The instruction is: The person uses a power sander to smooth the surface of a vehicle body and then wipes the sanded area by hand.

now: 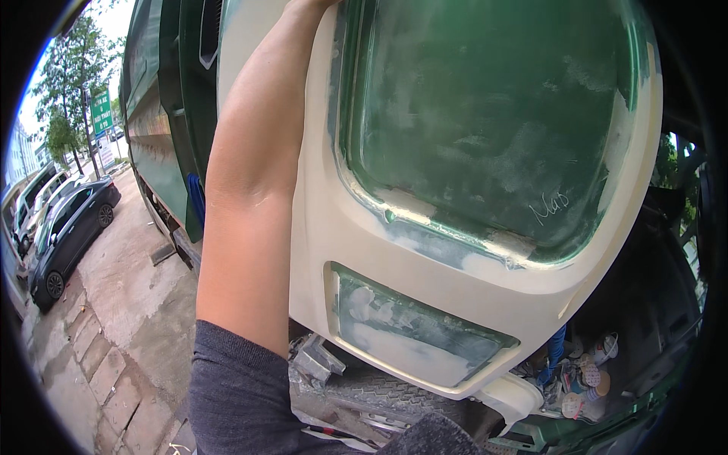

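My left arm [254,189], in a dark grey sleeve, reaches up along the edge of a large cream vehicle panel [318,227]. Only the wrist end of my left hand [312,3] shows at the top edge of the view; its fingers are cut off, so what they touch is hidden. Set into the panel is a big rounded green section [485,114] with whitish smears, worn grey patches along its lower rim and a handwritten mark. Below it sits a smaller green recess [417,326], partly covered with pale filler. My right hand is out of view.
A dark green truck body [159,114] stands to the left, with a dark car [72,231] parked beyond it on the pavement. Beneath the panel lie a tyre [387,394] and a metal bracket [315,360]. Assorted items [584,383] are piled at the lower right.
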The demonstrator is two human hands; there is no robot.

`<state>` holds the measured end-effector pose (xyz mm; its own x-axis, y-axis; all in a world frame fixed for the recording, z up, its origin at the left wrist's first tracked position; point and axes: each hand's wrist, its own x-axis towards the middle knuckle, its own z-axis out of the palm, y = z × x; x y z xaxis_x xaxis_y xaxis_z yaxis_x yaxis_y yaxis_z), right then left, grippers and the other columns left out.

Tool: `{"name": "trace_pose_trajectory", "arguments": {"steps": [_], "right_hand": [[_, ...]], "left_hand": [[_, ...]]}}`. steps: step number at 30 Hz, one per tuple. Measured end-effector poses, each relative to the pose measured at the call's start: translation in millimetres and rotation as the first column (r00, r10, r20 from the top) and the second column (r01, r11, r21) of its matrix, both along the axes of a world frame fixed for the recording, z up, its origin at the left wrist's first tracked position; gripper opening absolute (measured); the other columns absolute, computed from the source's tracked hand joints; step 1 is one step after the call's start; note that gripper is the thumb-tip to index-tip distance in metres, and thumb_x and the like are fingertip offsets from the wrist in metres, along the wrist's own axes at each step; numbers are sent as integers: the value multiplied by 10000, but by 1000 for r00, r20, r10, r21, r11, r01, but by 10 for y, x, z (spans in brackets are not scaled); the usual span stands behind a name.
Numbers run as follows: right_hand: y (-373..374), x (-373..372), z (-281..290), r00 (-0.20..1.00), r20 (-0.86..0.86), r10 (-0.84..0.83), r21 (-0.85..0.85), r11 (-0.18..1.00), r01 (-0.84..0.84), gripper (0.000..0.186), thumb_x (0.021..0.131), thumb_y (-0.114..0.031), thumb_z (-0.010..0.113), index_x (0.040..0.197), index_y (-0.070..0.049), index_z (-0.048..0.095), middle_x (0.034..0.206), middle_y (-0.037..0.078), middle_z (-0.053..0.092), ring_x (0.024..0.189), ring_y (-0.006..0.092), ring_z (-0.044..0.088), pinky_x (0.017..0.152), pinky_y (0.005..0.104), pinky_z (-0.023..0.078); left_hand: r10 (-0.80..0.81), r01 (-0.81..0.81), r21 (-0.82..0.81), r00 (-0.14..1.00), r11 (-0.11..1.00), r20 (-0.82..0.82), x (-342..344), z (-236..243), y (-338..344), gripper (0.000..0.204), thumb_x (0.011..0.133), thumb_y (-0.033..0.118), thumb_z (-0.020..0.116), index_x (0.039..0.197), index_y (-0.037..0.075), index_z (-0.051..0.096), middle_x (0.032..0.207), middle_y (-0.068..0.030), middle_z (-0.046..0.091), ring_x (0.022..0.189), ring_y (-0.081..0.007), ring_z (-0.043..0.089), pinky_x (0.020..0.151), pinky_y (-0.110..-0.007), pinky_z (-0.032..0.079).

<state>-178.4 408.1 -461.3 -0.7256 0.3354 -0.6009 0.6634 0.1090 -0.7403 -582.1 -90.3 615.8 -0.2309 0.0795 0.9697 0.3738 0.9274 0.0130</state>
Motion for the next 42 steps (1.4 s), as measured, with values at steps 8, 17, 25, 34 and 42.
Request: {"name": "trace_pose_trajectory", "arguments": {"steps": [8,17,25,34,42], "right_hand": [[567,968,-520,965,114,-237,-53,968,244,382,971,-370,661,1222,-83,667,927,62,657,752,225,701,535,371,537],[570,1896,-885,989,-71,-131,71,988,136,381,992,-393,655,1254,-117,660,967,47,658,771,224,701,548,372,526],[709,1552,-953,920,359,-160,-159,960,229,438,996,-436,657,1301,-123,629,1050,66,681,805,235,705,569,399,526],[1080,1061,-1017,954,291,-77,-74,992,103,535,967,-366,715,1371,-66,534,1036,115,689,834,271,719,536,388,544],[1468,826,-1051,975,223,1,-136,990,30,430,937,-285,715,1286,-62,600,978,92,696,770,240,699,541,368,544]], "left_hand": [[87,-78,82,990,994,-108,-119,271,52,647,1100,441,259,1645,94,236,1727,-175,140,1602,-326,121,1287,-527,118],[-124,123,-17,974,992,-189,-92,-482,-244,737,1099,521,257,1632,12,238,1704,-196,222,1597,-320,132,1293,-419,74],[-77,75,-15,984,997,-163,71,-1701,-109,731,1099,535,230,1646,50,226,1716,-171,197,1602,-321,115,1283,-498,26],[-36,37,9,998,999,-56,636,-2926,-3,852,1056,650,221,1664,60,128,1730,-164,135,1612,-313,59,1278,-529,-25],[-102,91,160,993,983,60,888,-3910,215,791,1078,572,205,1666,56,96,1744,-146,78,1616,-311,6,1263,-544,-62]]}}
